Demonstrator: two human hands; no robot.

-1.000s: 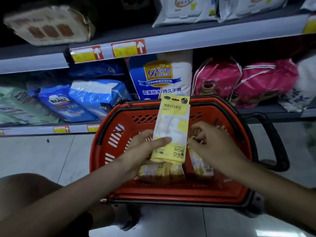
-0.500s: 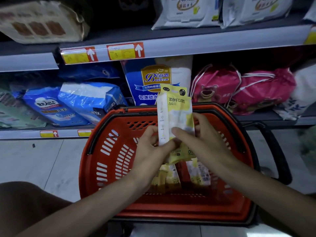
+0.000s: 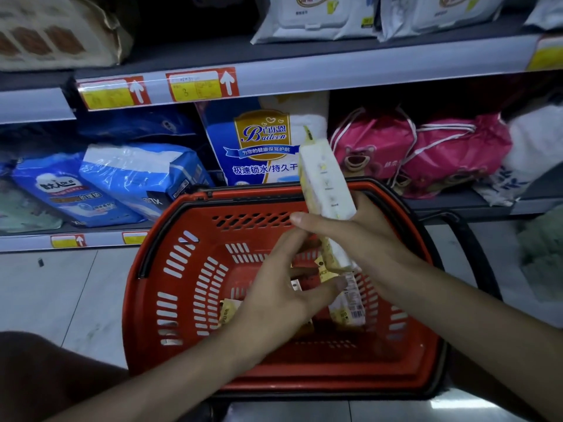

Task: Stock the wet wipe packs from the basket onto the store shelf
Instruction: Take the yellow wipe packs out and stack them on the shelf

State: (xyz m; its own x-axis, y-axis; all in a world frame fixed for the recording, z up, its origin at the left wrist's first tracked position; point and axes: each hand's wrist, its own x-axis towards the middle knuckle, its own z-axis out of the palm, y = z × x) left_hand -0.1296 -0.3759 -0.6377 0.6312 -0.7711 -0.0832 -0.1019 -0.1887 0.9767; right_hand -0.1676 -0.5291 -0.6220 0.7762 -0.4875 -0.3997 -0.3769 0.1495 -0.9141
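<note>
A yellow-and-white wet wipe pack stands upright and edge-on above the red basket. My right hand grips its lower half, thumb across the near side and fingers behind. My left hand hovers just left of and below the pack with fingers spread, holding nothing. Several more yellow packs lie on the basket floor, partly hidden by my hands. The grey store shelf runs above, with white wipe packs on it.
The lower shelf behind the basket holds blue diaper packs, a tall blue-and-white pack and pink bear bags. The basket's black handle hangs at the right. My knee is at the bottom left, over tiled floor.
The pack has passed from my left hand to my right hand and turned edge-on. My left hand has let go and dropped lower over the basket.
</note>
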